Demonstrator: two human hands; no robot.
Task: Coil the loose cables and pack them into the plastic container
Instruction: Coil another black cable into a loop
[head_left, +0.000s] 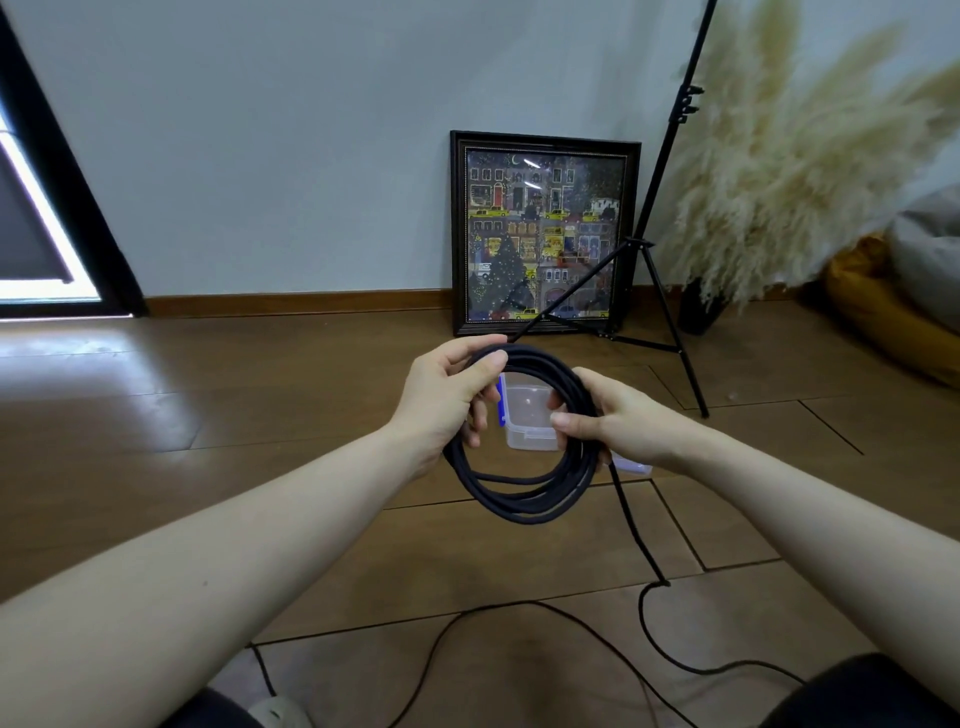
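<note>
A black cable coil (524, 493) of several loops hangs in front of me above the wooden floor. My left hand (447, 395) grips its upper left side, thumb over the strands. My right hand (608, 415) pinches the right side of the coil. A loose tail of the same cable (636, 530) drops from my right hand to the floor and curls away to the lower right. Behind the coil stands a clear plastic container (527, 410) with a blue clip, open, partly hidden by my hands. Its lid (631, 465) peeks out under my right wrist.
A thinner dark cable (441, 639) snakes over the floor near my knees. A framed picture (543, 234) leans on the wall. A black tripod stand (670, 291) rises at the right, beside pampas grass (789, 171) and a yellow cushion (883, 317).
</note>
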